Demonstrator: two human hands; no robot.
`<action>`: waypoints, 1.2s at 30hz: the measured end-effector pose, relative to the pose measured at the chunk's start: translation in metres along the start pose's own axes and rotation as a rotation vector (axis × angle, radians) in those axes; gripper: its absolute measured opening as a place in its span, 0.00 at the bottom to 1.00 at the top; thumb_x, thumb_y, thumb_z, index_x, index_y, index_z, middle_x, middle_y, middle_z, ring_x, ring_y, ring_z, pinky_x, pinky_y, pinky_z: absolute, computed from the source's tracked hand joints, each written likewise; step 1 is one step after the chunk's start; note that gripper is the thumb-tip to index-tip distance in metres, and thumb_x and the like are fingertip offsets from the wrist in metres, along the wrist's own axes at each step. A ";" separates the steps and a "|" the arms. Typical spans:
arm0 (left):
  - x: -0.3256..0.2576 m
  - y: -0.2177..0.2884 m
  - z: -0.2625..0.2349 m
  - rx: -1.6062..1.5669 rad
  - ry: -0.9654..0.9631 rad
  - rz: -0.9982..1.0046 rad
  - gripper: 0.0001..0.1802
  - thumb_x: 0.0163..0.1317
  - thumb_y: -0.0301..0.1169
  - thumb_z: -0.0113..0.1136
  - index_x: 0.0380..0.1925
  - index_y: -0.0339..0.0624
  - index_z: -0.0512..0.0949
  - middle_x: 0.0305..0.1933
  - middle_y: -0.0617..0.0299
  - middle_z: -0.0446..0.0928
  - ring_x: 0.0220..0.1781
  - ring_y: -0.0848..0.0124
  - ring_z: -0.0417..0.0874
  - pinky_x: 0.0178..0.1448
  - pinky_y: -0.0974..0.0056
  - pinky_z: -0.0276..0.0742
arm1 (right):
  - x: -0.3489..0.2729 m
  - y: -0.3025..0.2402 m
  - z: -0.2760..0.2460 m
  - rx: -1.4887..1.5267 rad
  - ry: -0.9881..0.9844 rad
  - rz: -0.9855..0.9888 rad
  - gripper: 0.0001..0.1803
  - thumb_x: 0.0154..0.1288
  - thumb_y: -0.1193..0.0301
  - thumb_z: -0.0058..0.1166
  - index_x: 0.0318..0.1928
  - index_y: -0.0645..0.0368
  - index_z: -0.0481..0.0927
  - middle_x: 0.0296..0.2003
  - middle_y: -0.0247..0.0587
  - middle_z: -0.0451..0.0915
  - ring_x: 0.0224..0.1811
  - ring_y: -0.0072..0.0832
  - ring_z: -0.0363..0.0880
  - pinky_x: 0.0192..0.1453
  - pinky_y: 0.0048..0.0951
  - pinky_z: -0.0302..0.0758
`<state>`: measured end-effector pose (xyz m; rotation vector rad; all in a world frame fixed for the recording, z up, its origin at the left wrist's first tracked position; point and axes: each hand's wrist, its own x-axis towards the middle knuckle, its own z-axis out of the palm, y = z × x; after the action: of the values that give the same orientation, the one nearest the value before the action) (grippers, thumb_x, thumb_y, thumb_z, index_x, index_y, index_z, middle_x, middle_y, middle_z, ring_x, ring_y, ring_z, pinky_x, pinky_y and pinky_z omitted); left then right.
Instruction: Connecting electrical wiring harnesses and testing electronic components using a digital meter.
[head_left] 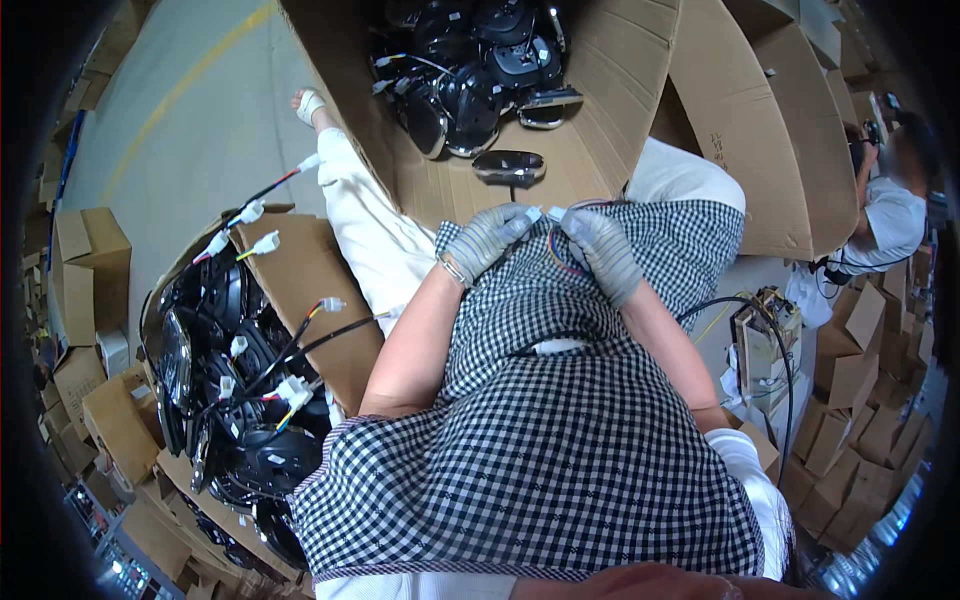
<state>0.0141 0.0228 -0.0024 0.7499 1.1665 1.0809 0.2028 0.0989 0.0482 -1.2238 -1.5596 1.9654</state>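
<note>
Head view: gloved left hand (487,238) and right hand (602,252) each pinch white connectors (545,213) on coloured wires (560,255). Just beyond lies a black lamp unit (509,167) in the cardboard box (620,90)

— What is the person wearing?
— A black-and-white checked apron (540,440) over white trousers (370,230), with a white sock (310,105) on the foot.
— And the hands?
— Grey knitted gloves on the left hand (490,238) and the right hand (603,255); forearms bare, a thin bracelet (452,270) at the left wrist.
</note>
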 end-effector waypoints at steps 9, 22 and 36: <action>-0.024 0.015 0.012 0.778 0.323 0.198 0.19 0.59 0.39 0.61 0.47 0.42 0.80 0.43 0.52 0.82 0.45 0.61 0.82 0.51 0.64 0.75 | 0.025 0.007 0.002 0.290 -0.294 0.350 0.15 0.66 0.64 0.52 0.33 0.66 0.79 0.14 0.21 0.65 0.12 0.09 0.57 0.15 0.13 0.53; -0.019 0.000 0.010 1.018 0.346 0.376 0.11 0.54 0.32 0.62 0.37 0.42 0.82 0.29 0.52 0.81 0.30 0.55 0.82 0.36 0.58 0.77 | 0.042 0.030 0.004 0.118 -0.338 0.368 0.13 0.65 0.66 0.50 0.36 0.63 0.82 0.23 0.29 0.76 0.24 0.16 0.68 0.30 0.19 0.65; 0.010 -0.003 -0.011 0.951 0.513 0.399 0.09 0.57 0.35 0.61 0.32 0.41 0.83 0.28 0.54 0.80 0.26 0.62 0.79 0.35 0.60 0.73 | 0.094 -0.020 -0.002 0.014 -0.447 0.203 0.18 0.68 0.57 0.49 0.37 0.60 0.79 0.18 0.27 0.69 0.19 0.15 0.63 0.26 0.19 0.62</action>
<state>0.0050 0.0308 -0.0118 1.5423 2.0807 1.0419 0.1469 0.1743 0.0286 -1.0165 -1.6663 2.5108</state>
